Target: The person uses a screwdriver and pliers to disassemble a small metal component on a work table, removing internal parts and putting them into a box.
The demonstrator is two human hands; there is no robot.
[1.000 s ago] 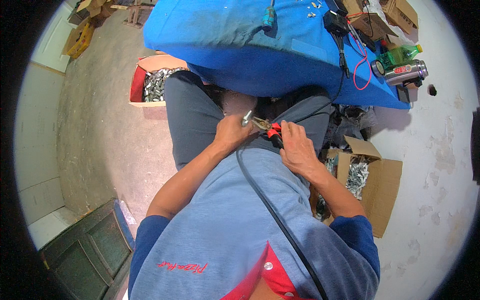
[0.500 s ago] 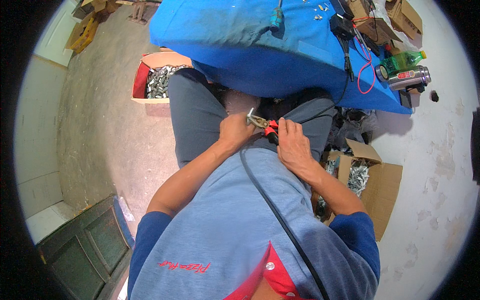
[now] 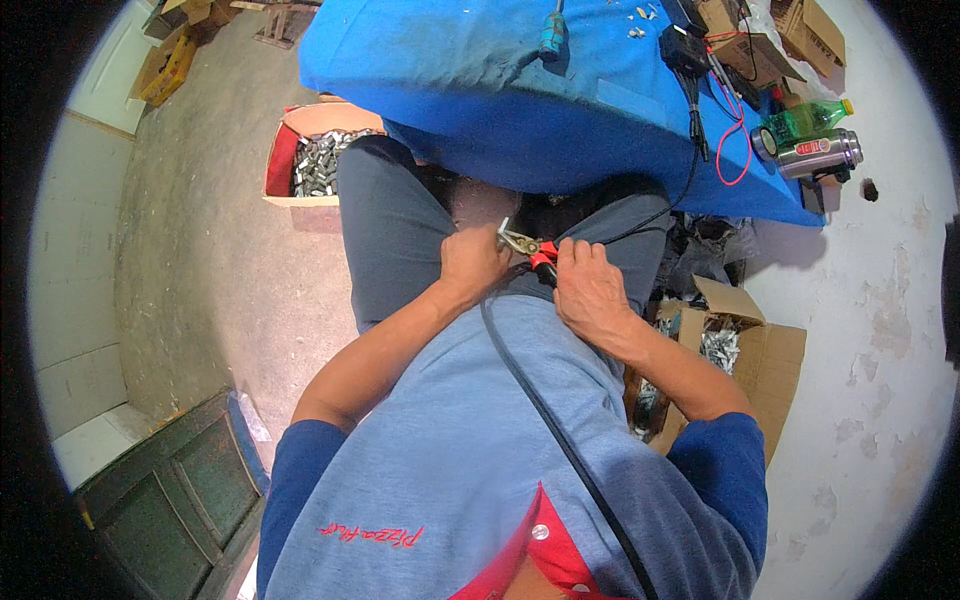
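Over my lap, my right hand (image 3: 592, 290) is wrapped round the red and black handles of a pair of pliers (image 3: 523, 243). The jaws point left and are clamped on a small silvery metal piece (image 3: 504, 228). My left hand (image 3: 474, 262) is closed at the jaws, its fingers curled around the lower part of that metal piece and mostly hidden. A black cable (image 3: 545, 415) runs down my shirt from near the hands.
Ahead is a table with a blue cover (image 3: 450, 90), with a dark power adapter (image 3: 684, 50), a green bottle (image 3: 815, 118) and a steel flask (image 3: 820, 155). A box of metal parts (image 3: 318, 165) stands left; a cardboard box of silvery pieces (image 3: 720, 345) stands right.
Both hands and the pliers stay almost in place. My right elbow has shifted slightly outward, and the metal piece in the jaws has tilted a little.
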